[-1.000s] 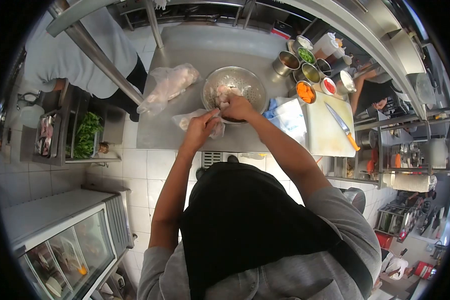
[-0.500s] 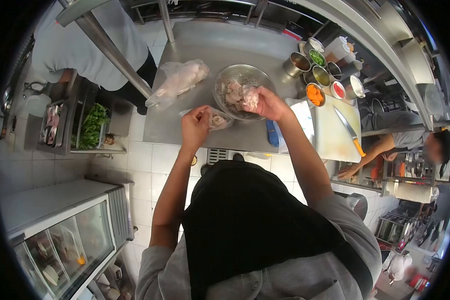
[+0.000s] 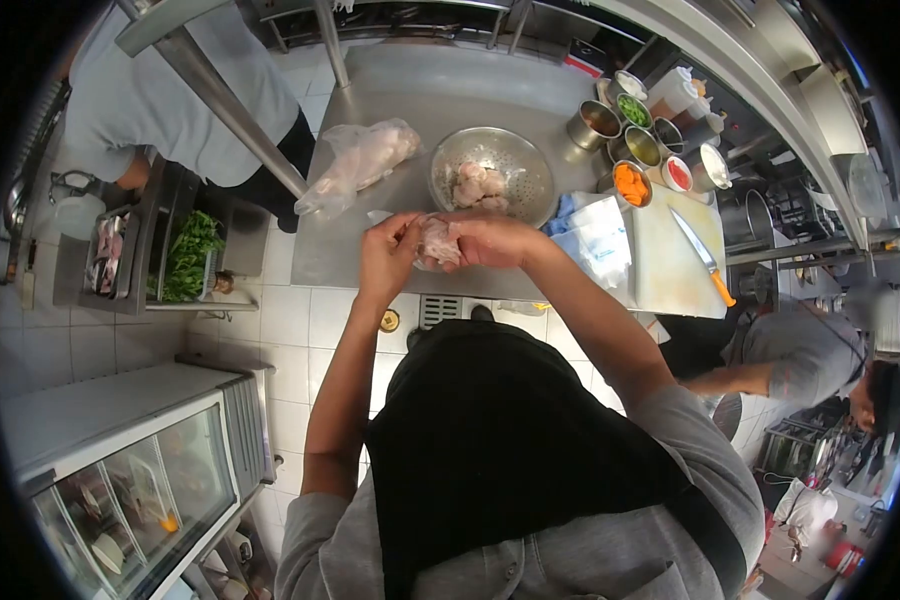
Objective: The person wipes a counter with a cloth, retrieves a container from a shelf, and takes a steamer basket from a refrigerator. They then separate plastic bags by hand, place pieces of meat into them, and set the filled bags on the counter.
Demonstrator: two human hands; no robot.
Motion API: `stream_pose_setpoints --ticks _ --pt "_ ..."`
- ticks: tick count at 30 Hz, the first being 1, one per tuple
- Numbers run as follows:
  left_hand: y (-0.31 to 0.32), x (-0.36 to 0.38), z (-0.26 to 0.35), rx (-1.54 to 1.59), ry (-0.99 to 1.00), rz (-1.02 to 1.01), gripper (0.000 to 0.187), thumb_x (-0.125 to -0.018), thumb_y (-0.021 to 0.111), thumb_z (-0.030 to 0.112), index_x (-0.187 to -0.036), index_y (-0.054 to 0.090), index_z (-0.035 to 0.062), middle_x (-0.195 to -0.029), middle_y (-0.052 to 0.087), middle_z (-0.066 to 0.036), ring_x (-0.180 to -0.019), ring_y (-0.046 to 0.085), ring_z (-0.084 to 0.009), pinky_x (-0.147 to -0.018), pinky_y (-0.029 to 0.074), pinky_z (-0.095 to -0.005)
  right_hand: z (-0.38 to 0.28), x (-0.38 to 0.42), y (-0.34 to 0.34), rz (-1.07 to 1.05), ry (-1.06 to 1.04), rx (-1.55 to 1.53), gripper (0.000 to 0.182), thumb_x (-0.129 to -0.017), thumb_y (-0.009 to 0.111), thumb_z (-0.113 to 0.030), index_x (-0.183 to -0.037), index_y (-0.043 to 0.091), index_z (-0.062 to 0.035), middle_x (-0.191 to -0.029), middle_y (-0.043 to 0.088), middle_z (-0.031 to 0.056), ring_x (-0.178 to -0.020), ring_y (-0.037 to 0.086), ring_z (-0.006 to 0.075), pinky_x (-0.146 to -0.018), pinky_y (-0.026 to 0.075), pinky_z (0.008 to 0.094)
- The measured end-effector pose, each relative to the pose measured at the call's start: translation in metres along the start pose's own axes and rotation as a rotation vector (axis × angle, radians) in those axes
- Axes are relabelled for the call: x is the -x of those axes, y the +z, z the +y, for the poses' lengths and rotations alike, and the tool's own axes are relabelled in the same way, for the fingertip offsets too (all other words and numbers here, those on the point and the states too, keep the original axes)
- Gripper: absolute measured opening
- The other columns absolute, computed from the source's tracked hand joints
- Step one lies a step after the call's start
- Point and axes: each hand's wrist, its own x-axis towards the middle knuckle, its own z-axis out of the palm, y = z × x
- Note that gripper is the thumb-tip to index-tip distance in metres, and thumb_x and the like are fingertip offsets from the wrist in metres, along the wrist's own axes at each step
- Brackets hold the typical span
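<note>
My left hand pinches the edge of a small clear plastic bag just in front of the metal colander. At the bag's mouth is my right hand, its fingers around pale raw meat, which looks like chicken. How much of that meat is inside the bag is hard to make out. More raw meat pieces lie in the colander. Beyond my left hand, a larger clear bag full of pale meat rests on the steel table.
To the right are plastic bags with blue print, a white cutting board and an orange-handled knife. Metal containers, one with chopped carrot, stand behind. One person works at left, another at right.
My right hand has moved left and down from above the colander to the bag, carrying meat. Less meat lies in the colander. The person at right has shifted nearer.
</note>
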Motion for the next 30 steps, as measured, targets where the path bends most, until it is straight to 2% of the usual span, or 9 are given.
stream_pose_setpoints --ticks 7,16,19,21,22,24,25,27,30 --pt "-0.02 0.001 -0.003 -0.074 0.11 0.098 0.015 -0.097 0.062 0.01 -0.1 0.07 -0.0025 -0.077 0.065 -0.003 -0.068 0.052 -0.0051 -0.058 0.044 -0.0235 -0.018 -0.025 0.017 0.041 0.06 0.053 0.034 -0.097 0.052 -0.017 -0.125 0.052 0.0028 -0.116 0.063 0.0154 -0.107 0.066 0.0312 -0.088 0.055 0.0356" --pt "-0.053 0.003 -0.002 0.017 0.086 0.228 0.017 -0.098 0.062 0.013 -0.102 0.071 -0.0008 -0.071 0.063 -0.001 -0.054 0.048 -0.0046 -0.048 0.04 -0.023 -0.027 -0.046 0.041 0.163 0.161 0.311 0.044 -0.096 0.059 -0.016 -0.131 0.047 0.0079 -0.113 0.065 0.0172 -0.094 0.07 0.031 -0.081 0.057 0.0373" --pt "-0.066 0.009 0.004 0.055 0.023 0.235 0.017 -0.098 0.062 0.014 -0.103 0.071 -0.0004 -0.07 0.061 0.0 -0.054 0.047 -0.0043 -0.047 0.039 -0.0228 -0.034 -0.038 0.055 0.189 0.178 0.776 0.047 -0.092 0.061 -0.015 -0.134 0.049 0.0028 -0.11 0.065 0.0158 -0.089 0.071 0.0274 -0.077 0.057 0.037" --pt "-0.072 0.013 0.007 0.085 -0.022 0.259 0.017 -0.098 0.061 0.012 -0.102 0.069 -0.0016 -0.064 0.054 0.0 -0.054 0.046 -0.006 -0.05 0.041 -0.0238 -0.036 -0.028 0.071 0.238 0.27 1.318 0.047 -0.091 0.064 -0.013 -0.137 0.053 -0.0094 -0.118 0.067 0.0124 -0.093 0.07 0.021 -0.079 0.056 0.0333" --pt "-0.075 0.015 0.004 0.087 -0.024 0.257 0.017 -0.098 0.061 0.012 -0.102 0.069 -0.0016 -0.064 0.054 0.0 -0.054 0.046 -0.006 -0.05 0.041 -0.0238 -0.027 -0.026 0.068 0.239 0.272 1.317 0.047 -0.091 0.064 -0.013 -0.137 0.053 -0.0094 -0.118 0.067 0.0124 -0.093 0.07 0.021 -0.079 0.056 0.0333" --pt "-0.081 0.019 -0.004 0.003 0.018 0.232 0.017 -0.098 0.061 0.011 -0.104 0.069 -0.0018 -0.066 0.058 -0.001 -0.054 0.048 -0.0065 -0.05 0.042 -0.024 0.001 -0.022 0.053 0.226 -0.41 1.722 0.033 -0.087 0.066 -0.012 -0.12 0.065 -0.0101 -0.111 0.069 0.0111 -0.087 0.07 0.0261 -0.072 0.057 0.0365" --pt "-0.082 0.021 -0.003 0.015 0.022 0.217 0.017 -0.098 0.061 0.011 -0.104 0.069 -0.0018 -0.066 0.058 -0.001 -0.054 0.048 -0.0065 -0.05 0.042 -0.024 0.011 -0.019 0.05 0.246 -0.4 1.728 0.033 -0.087 0.066 -0.012 -0.12 0.065 -0.0101 -0.111 0.069 0.0111 -0.087 0.07 0.0261 -0.072 0.057 0.0365" --pt "-0.086 0.029 0.001 -0.171 0.002 0.193 0.016 -0.097 0.061 0.01 -0.105 0.068 -0.0024 -0.069 0.063 -0.003 -0.056 0.052 -0.0072 -0.051 0.043 -0.0248 0.029 -0.02 0.053 0.371 -0.485 1.748 0.02 -0.084 0.064 -0.013 -0.102 0.066 -0.0051 -0.103 0.066 0.018 -0.083 0.066 0.0394 -0.074 0.054 0.0475" --pt "-0.097 0.035 -0.003 -0.194 -0.057 0.068 0.016 -0.097 0.06 0.008 -0.105 0.068 -0.0036 -0.075 0.067 -0.007 -0.057 0.056 -0.0078 -0.052 0.044 -0.0259 0.045 -0.02 0.059 0.47 -0.54 1.574 0.012 -0.084 0.06 -0.01 -0.093 0.066 -0.0036 -0.098 0.065 0.0184 -0.083 0.065 0.041 -0.074 0.054 0.0499"
